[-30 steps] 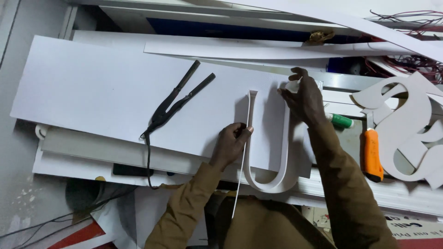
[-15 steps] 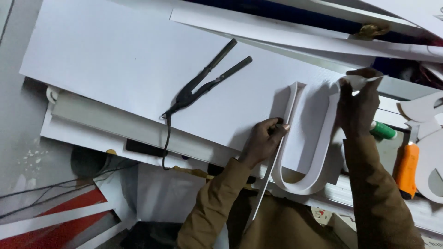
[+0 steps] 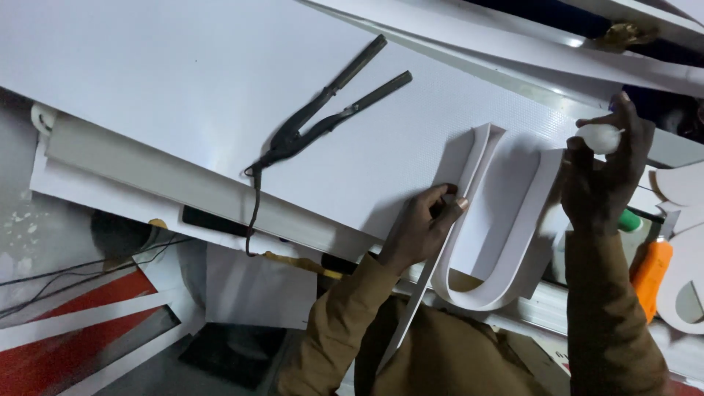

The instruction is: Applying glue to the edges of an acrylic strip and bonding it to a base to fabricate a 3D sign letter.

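White sheets [image 3: 183, 88] are covering the bench [image 3: 220, 194], stacked at a slant; black tongs [image 3: 323, 110] are lying on the top sheet, their cord [image 3: 253, 209] trailing over the bench edge. Just right of them a white U-shaped letter [image 3: 506, 242] is resting on the sheets, open end pointing away from the person. Left hand [image 3: 422, 227] is pinching a thin white strip [image 3: 440, 257] against the letter's left arm, fingers closed on it; the strip is running down past the bench edge toward the person. Right hand [image 3: 605, 172] is curling shut around a small white object [image 3: 600, 138] above the letter's right arm; what it is, I cannot tell. An orange tool [image 3: 649, 268] and a green piece [image 3: 629, 220] are lying just right of that wrist; more white letters [image 3: 686, 242] are sitting at the right edge.
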